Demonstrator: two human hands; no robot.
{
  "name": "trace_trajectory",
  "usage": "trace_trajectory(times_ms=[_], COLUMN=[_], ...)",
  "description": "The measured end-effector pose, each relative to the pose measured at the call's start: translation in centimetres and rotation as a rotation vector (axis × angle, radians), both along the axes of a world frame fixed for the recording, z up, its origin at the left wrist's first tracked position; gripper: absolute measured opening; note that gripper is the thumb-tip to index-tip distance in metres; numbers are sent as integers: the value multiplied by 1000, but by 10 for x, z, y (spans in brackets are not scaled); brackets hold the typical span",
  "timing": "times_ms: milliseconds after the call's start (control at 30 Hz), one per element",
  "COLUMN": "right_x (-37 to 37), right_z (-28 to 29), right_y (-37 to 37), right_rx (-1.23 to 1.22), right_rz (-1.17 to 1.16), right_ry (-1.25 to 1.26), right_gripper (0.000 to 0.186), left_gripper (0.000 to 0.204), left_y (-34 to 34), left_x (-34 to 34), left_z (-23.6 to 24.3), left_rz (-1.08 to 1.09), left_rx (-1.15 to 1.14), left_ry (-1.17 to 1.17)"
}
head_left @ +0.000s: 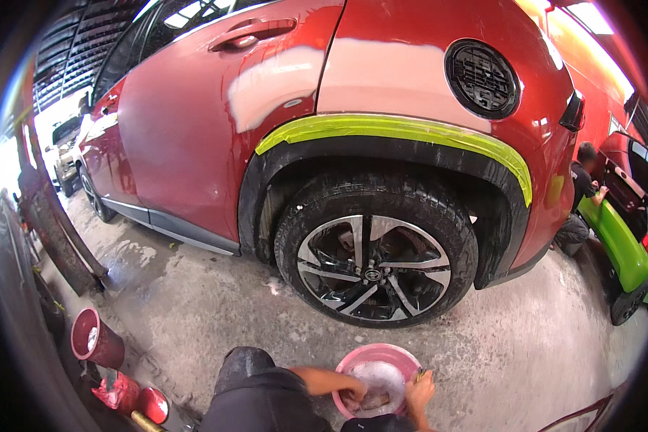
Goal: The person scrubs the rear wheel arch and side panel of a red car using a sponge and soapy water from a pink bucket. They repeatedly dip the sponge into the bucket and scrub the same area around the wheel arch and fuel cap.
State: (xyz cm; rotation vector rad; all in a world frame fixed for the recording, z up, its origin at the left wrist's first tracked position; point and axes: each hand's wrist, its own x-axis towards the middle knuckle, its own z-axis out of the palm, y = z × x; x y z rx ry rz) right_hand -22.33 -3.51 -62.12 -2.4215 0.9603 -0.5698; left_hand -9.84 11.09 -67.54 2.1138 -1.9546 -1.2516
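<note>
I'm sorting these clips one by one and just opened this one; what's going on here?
The person's left hand is down in a pink basin of whitish, foamy-looking liquid, while the right hand is at its right rim. Whether either grips anything is unclear. Ahead stands a red car with pale patches and yellow-green tape above its wheel arch. At right, another person is beside some green bodywork.

Half-hidden at the pink basin (361,350)
My left hand (351,388) had its fingertips lost in cloudy water (381,376); something (425,374) at my right hand (420,393), perhaps held, was too small to name. The upper edge cropped the red car (176,144).
</note>
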Motion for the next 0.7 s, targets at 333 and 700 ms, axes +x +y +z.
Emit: trace_trajectory(times_ms=[333, 700], right_x=[-5, 0], right_z=[-9, -5], right_y=[-1, 4], right_rx=[-11, 34], right_rz=[15, 26], right_ry=[-91, -84], right_gripper=[30, 29], left_gripper=[25, 24], left_y=[77, 134], left_x=[153, 317], left_z=[505, 716], left_rz=[362, -29], left_rx=[-1400, -1401], left_ry=[-1048, -1808])
